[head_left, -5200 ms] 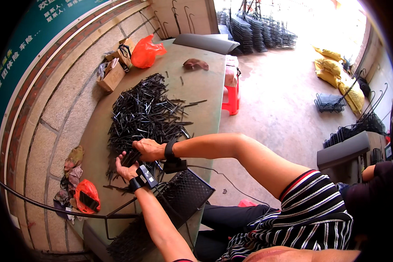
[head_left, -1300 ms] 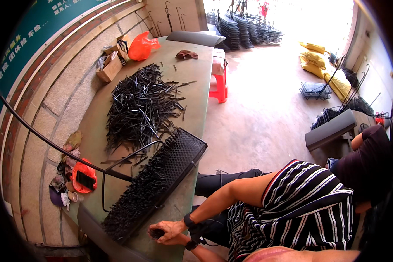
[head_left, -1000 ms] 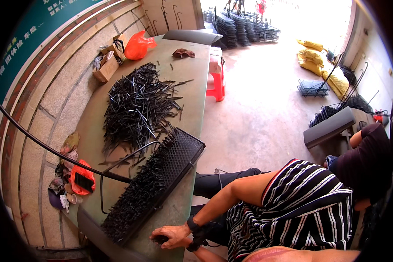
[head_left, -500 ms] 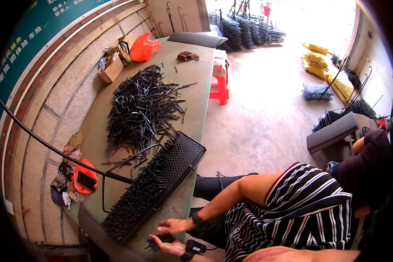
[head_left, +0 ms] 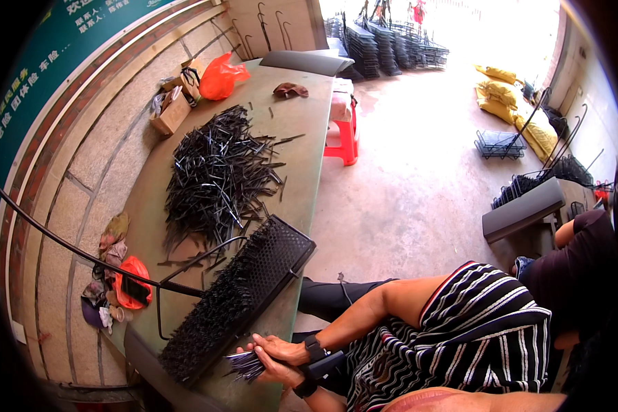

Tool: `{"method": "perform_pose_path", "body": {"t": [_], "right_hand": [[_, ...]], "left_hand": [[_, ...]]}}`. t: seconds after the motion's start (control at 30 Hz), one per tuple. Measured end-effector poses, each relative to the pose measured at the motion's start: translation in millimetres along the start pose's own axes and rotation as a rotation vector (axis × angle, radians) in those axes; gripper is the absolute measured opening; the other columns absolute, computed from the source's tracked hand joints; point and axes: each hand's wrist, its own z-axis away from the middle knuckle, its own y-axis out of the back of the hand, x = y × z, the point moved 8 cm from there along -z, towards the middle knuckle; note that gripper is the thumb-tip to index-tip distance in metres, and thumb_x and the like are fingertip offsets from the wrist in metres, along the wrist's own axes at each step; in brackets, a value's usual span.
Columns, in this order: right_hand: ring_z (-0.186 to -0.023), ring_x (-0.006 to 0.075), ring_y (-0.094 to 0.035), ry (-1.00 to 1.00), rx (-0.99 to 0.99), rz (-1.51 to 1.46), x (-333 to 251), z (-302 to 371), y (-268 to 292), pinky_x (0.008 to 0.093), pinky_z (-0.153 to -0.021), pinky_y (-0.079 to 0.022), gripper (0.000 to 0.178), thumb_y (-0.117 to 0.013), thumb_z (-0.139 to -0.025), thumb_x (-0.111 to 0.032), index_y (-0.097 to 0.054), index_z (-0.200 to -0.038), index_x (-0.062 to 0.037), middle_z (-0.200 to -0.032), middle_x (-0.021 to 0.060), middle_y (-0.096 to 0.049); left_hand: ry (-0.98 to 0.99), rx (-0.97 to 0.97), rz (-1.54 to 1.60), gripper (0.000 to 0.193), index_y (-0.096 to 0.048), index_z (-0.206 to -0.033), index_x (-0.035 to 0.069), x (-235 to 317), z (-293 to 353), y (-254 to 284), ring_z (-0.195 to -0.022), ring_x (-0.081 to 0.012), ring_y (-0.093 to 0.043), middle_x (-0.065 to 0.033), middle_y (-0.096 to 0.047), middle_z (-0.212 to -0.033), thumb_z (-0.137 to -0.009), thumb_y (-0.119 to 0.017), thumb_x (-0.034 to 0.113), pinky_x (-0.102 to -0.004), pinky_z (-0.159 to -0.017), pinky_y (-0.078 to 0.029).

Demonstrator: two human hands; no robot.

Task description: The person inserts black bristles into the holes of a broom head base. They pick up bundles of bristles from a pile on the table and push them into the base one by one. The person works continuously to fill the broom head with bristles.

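Low in the view, just off the table's near edge, my two hands are together around a bundle of thin dark strips (head_left: 244,367). My left hand (head_left: 279,373), the lower one, is closed about the bundle's near end. My right hand (head_left: 284,349) presses against it from above, fingers bent along its side. The strips' ends fan out to the left. Beside the hands lies a long black perforated tray (head_left: 290,244). Its holes are packed with upright black strips (head_left: 216,309), except the honeycomb end at upper right. A loose heap of black strips (head_left: 213,175) lies beyond it.
A long black rod (head_left: 69,230) crosses from the left to the tray. Along the wall are an orange bag (head_left: 221,77), a cardboard box (head_left: 171,115) and a red bag with a phone (head_left: 134,287). A red stool (head_left: 348,141) stands beside the table (head_left: 299,158); another person (head_left: 577,275) is at right.
My hands have come closer together and shifted slightly up, and the bundle now sticks out plainly to the left. The whole view has moved slightly.
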Motion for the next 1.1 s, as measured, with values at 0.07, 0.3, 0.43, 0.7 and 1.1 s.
{"method": "perform_pose_path", "body": {"t": [0.07,0.3,0.43,0.7,1.1], "right_hand": [[-0.073,0.0104,-0.047,-0.336,-0.301,-0.176,15.8,-20.2,-8.2,0.0270,-0.063,-0.040,0.020,-0.046,-0.093,-0.026,-0.051,-0.099,-0.0080,-0.081,-0.0001,-0.050],[-0.092,0.0139,-0.055,-1.046,-1.196,0.286,15.9,-53.7,1.1,0.0332,-0.080,-0.048,0.067,-0.047,-0.084,-0.062,-0.055,-0.111,-0.0004,-0.100,0.0043,-0.059],[-0.065,0.0132,-0.058,-1.266,-1.219,-0.234,43.2,-74.0,-5.3,0.0274,-0.058,-0.049,0.045,-0.057,-0.084,-0.050,-0.055,-0.096,-0.0061,-0.072,0.0030,-0.057],[-0.072,0.0123,-0.054,-0.785,-1.202,0.352,-10.2,-103.9,-23.0,0.0268,-0.060,-0.049,0.029,-0.067,-0.077,-0.012,-0.054,-0.100,-0.0007,-0.083,0.0043,-0.057],[-0.084,0.0222,-0.062,0.258,-0.856,0.934,-98.6,-209.4,6.7,0.0320,-0.072,-0.050,0.029,-0.067,-0.077,-0.006,-0.059,-0.104,0.0007,-0.094,0.0126,-0.061]], "left_hand": [[0.064,0.070,0.045,0.037,-0.049,-0.121,0.002,-11.1,1.9,3.4,-0.092,-0.0182,-0.055,-0.0086,-0.055,-0.108,-0.086,-0.058,0.009,-0.0343,-0.080,-0.046],[0.610,-0.076,0.404,0.024,-0.056,-0.104,0.001,-54.8,-9.1,7.6,-0.078,-0.0184,-0.057,-0.0076,-0.058,-0.093,-0.083,-0.054,0.014,-0.0312,-0.068,-0.046],[0.893,-0.601,0.612,0.037,-0.049,-0.114,0.000,-25.7,29.0,-48.9,-0.061,-0.0160,-0.051,-0.0083,-0.057,-0.084,-0.078,-0.057,0.004,-0.0279,-0.054,-0.044],[1.133,-0.517,0.617,0.037,-0.051,-0.116,0.005,-35.3,50.6,-62.4,-0.075,-0.0206,-0.060,-0.0078,-0.061,-0.091,-0.082,-0.062,0.014,-0.0393,-0.070,-0.052],[0.749,-0.291,0.267,0.023,-0.060,-0.099,-0.002,-49.3,11.0,-63.5,-0.059,-0.0180,-0.059,-0.0097,-0.063,-0.079,-0.076,-0.064,0.000,-0.0280,-0.050,-0.045]]}}
